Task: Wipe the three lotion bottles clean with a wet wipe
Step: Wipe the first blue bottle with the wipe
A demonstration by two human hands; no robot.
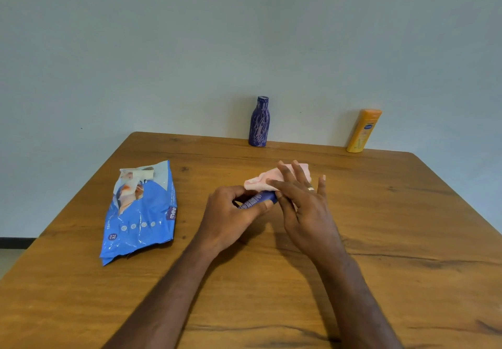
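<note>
My left hand grips a small dark blue lotion bottle held on its side above the middle of the wooden table. My right hand presses a pale pink wet wipe against the bottle's far end, with its fingers spread and mostly straight. A tall purple bottle stands upright at the table's back edge by the wall. An orange-yellow bottle stands at the back right, leaning slightly left.
A crumpled blue wet-wipe pack lies flat on the left part of the table, torn open at its far end. A plain pale wall rises right behind the table's back edge.
</note>
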